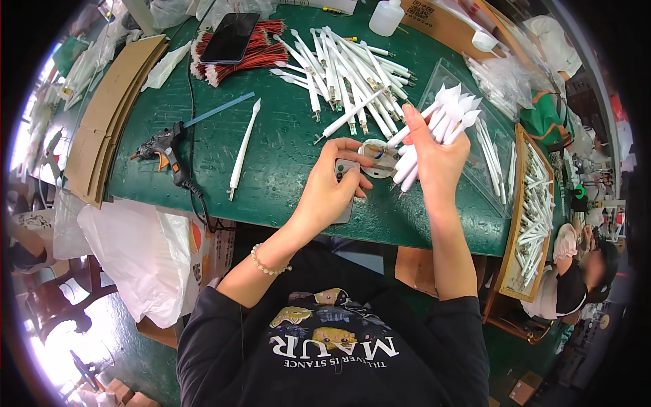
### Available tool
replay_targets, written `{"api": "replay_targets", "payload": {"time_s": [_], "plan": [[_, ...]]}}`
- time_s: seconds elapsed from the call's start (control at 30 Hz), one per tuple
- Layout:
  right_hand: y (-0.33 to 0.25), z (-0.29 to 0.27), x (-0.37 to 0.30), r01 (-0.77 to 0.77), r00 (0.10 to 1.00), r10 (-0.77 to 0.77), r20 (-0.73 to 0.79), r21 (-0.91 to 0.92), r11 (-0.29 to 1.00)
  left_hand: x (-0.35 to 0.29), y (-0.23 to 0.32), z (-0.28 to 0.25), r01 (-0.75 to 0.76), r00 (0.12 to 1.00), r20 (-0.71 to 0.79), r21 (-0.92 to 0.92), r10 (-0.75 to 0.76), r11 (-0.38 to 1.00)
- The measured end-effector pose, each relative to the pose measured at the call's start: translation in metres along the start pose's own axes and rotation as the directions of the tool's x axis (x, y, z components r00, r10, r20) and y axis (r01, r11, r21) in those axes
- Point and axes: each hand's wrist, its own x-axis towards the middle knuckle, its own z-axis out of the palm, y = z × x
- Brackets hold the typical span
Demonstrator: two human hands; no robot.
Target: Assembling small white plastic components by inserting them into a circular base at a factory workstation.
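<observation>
My right hand is closed round a bundle of white flame-tipped candle sticks, their tips up and to the right. The bundle's lower ends reach over a small round dish on the green table. Left of the dish, my left hand has its fingers bent and apart, with nothing visible held in them. Partly beneath that hand lies a flat grey phone-like thing. A loose pile of similar candle sticks lies beyond both hands. One single stick lies apart to the left.
A glue gun with a blue glue stick and cable lies at left, near stacked cardboard. A black phone rests on red wires. A white bottle stands behind. At right is a wooden tray of sticks.
</observation>
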Motion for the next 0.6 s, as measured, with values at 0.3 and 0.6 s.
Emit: {"api": "replay_targets", "payload": {"time_s": [0.3, 0.6], "plan": [[-0.0025, 0.0029, -0.0017, 0.012, 1.0, -0.012, -0.008, 0.018, 1.0, 0.0, -0.0017, -0.0016, 0.026, 1.0, 0.016, -0.058, -0.025, 0.998], [-0.003, 0.0038, -0.0027, -0.004, 1.0, 0.004, 0.024, 0.001, 1.0, 0.0002, -0.004, -0.0022, 0.022, 1.0, 0.018, -0.069, -0.021, 0.997]]}}
